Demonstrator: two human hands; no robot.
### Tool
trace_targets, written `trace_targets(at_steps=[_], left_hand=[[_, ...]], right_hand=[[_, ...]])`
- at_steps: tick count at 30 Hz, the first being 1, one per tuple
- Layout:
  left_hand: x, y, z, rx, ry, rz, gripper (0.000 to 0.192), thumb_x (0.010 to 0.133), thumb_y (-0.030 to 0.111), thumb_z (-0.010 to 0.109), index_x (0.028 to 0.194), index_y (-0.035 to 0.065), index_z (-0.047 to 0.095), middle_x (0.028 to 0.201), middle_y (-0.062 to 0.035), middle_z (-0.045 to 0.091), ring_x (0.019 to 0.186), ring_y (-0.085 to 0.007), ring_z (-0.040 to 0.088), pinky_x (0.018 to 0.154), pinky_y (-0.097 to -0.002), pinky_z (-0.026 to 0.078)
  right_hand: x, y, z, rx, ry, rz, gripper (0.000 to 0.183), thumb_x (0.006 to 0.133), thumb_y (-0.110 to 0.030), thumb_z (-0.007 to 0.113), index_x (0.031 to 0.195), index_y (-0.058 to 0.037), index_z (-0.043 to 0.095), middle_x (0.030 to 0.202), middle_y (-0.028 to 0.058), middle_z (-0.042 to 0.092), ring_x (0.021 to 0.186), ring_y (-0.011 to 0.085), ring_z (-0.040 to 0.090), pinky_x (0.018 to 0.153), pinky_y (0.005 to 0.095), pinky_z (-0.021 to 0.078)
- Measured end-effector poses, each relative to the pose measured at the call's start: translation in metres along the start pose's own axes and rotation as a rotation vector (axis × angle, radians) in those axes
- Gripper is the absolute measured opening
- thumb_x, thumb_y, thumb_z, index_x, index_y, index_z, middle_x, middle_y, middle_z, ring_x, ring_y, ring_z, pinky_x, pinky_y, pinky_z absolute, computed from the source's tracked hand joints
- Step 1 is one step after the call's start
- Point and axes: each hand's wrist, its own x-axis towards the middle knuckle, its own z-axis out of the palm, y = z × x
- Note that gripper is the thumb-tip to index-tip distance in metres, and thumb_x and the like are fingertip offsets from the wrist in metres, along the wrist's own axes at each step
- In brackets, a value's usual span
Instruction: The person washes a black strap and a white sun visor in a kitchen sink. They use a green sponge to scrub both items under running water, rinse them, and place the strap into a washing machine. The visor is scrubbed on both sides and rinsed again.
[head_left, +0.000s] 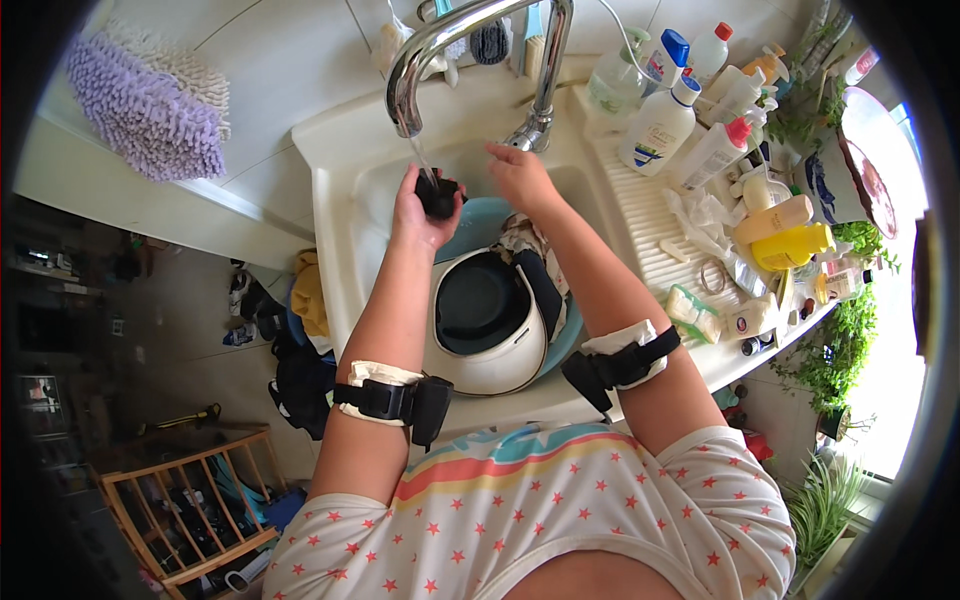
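My left hand (425, 210) holds a small black object (438, 195), perhaps a wet cloth or sponge, under water running from the chrome faucet (409, 90). My right hand (517, 176) is near the faucet's base, its fingers partly curled; whether it touches the lever (517, 141) I cannot tell. Below both hands, a light blue basin (566, 337) sits in the white sink (337, 225). A white and black visor or helmet-like item (491, 367) lies in the basin, beside patterned and dark fabric (541, 277).
Bottles, one of them a white bottle with a blue cap (660, 127), crowd the ribbed drainboard (637, 217) on the right. A purple chenille cloth (142, 112) hangs at upper left. Below left stands a wooden rack (187, 472).
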Motion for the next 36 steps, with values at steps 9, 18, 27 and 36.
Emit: trace_targets(at_steps=[9, 18, 27, 36], left_hand=[[-0.055, -0.001, 0.029, 0.648, -0.051, 0.331, 0.029, 0.088, 0.037, 0.061, 0.099, 0.0098, 0.058, 0.084, -0.0082, 0.064, 0.072, -0.0166, 0.062, 0.052, -0.0236, 0.047], [-0.075, -0.038, 0.016, 1.807, 0.149, 1.173, 0.042, 0.086, 0.044, 0.056, 0.100, 0.0050, 0.061, 0.096, -0.0149, 0.061, 0.098, -0.0334, 0.056, 0.094, -0.0470, 0.036], [-0.098, -0.038, 0.007, 1.809, 0.155, 1.058, 0.070, 0.084, 0.058, 0.049, 0.124, 0.0020, 0.042, 0.130, -0.0194, 0.042, 0.115, -0.0348, 0.047, 0.097, -0.0538, 0.034], [-0.110, -0.052, -0.012, 1.420, -0.101, 0.642, 0.078, 0.089, 0.063, 0.033, 0.132, -0.0016, 0.031, 0.125, -0.0250, 0.047, 0.109, -0.0372, 0.051, 0.093, -0.0398, 0.041]], right_hand=[[-0.032, -0.018, 0.030, 0.800, -0.082, 0.391, 0.071, 0.087, -0.058, 0.045, 0.139, -0.0109, 0.036, 0.140, 0.0099, 0.039, 0.123, 0.0279, 0.042, 0.104, 0.0466, 0.0269], [-0.072, -0.017, 0.066, 1.655, -0.328, 0.439, 0.047, 0.093, -0.050, 0.034, 0.100, -0.0101, 0.058, 0.103, 0.0093, 0.061, 0.098, 0.0277, 0.056, 0.090, 0.0435, 0.0432], [-0.087, -0.035, 0.067, 1.379, 0.113, 0.435, 0.034, 0.093, -0.038, 0.045, 0.094, -0.0061, 0.057, 0.093, 0.0081, 0.061, 0.089, 0.0229, 0.058, 0.082, 0.0366, 0.0483], [-0.079, -0.012, 0.058, 0.812, 0.374, 0.357, 0.034, 0.091, -0.027, 0.049, 0.098, 0.0042, 0.061, 0.087, 0.0129, 0.062, 0.075, 0.0238, 0.057, 0.069, 0.0364, 0.0456]])
